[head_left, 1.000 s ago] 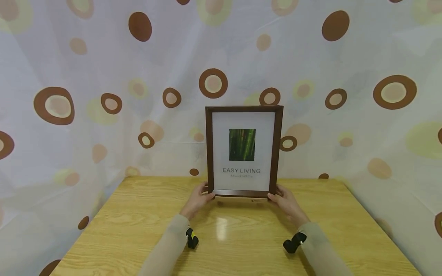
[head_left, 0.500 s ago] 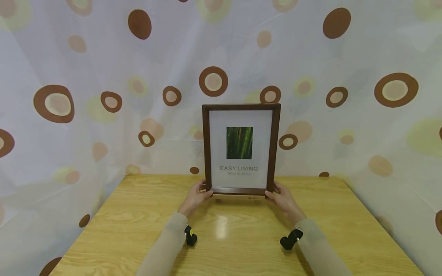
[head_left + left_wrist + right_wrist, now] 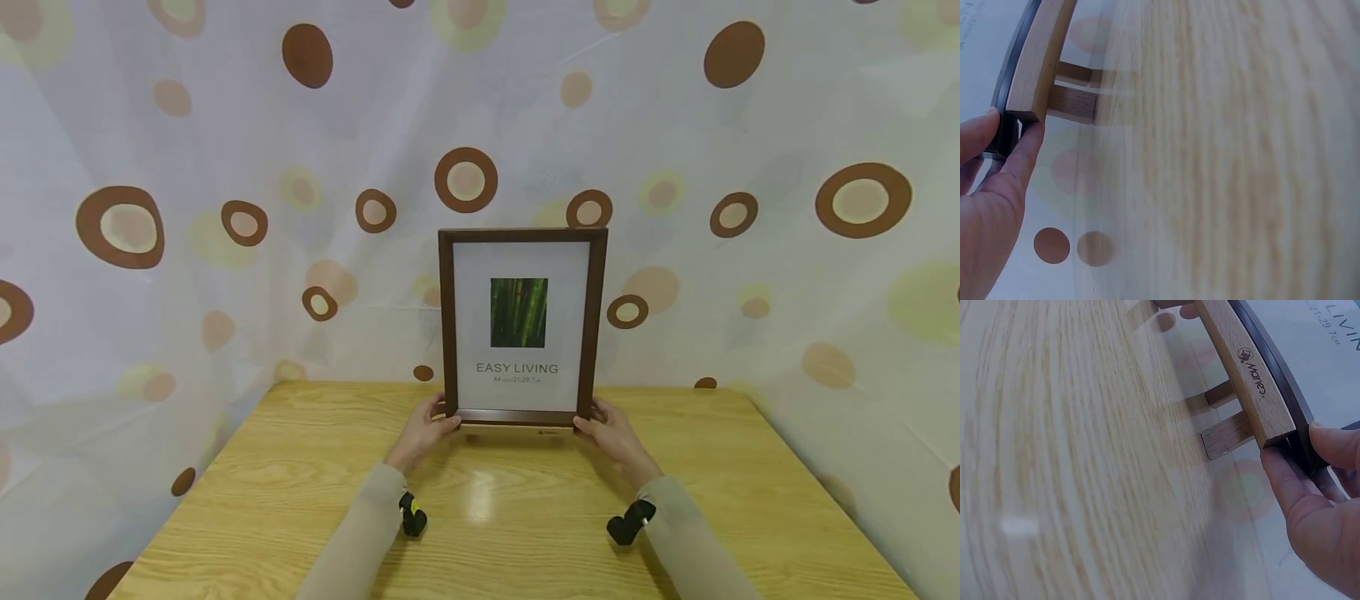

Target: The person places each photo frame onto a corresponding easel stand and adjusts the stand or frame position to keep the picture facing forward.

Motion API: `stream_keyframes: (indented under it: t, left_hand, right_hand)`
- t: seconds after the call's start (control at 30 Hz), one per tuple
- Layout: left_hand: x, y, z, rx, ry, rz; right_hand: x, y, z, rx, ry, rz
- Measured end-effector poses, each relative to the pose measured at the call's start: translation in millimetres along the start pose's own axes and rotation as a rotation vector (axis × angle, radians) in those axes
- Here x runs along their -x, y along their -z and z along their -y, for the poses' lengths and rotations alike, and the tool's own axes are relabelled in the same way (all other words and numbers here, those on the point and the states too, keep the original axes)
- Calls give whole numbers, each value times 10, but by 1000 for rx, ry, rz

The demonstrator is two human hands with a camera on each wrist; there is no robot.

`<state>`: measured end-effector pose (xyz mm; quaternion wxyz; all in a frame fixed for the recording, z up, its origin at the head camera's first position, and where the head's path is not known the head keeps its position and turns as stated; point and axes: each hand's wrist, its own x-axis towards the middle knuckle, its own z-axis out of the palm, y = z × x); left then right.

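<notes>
A dark brown picture frame (image 3: 522, 387) stands upright toward the back of the table, showing a green bamboo print and the words EASY LIVING. My left hand (image 3: 423, 433) holds its lower left corner, thumb on the front. At the lower right corner my right hand (image 3: 615, 437) holds it the same way. Under the frame's bottom edge runs the pale wooden ledge of a small easel (image 3: 1247, 369), marked with a logo and lettering. The left wrist view shows the ledge (image 3: 1038, 69) and short easel legs (image 3: 1072, 103) behind it. The frame hides the easel's upper part.
The light wood-grain table (image 3: 300, 500) has a glossy top. Behind it and at both sides hangs a white curtain (image 3: 360, 100) with brown and yellow spots. A black wrist device (image 3: 412, 514) sits on the left sleeve, another wrist device (image 3: 632, 522) on the right.
Over the second, the picture frame has shifted slightly left, with both hands moving along with it. In the last half second it has hardly moved.
</notes>
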<state>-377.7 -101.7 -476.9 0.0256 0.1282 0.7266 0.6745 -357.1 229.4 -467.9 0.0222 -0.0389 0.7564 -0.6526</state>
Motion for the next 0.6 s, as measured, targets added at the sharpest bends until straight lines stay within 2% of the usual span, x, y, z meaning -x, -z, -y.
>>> stream_keyframes:
  t: [0.17,0.3,0.4,0.6]
  left_hand:
    - [23,15,-13,-25,-6,18]
    - [79,39,-63,-110,14,31]
    - [124,61,-108,-229,17,28]
    - [223,121,-207,-435,1,-27]
  right_hand:
    - [15,19,-4,10,7,10]
    - [69,90,19,80,32,49]
    - [139,172,58,223,57,60]
    - [280,277,117,483,78,81]
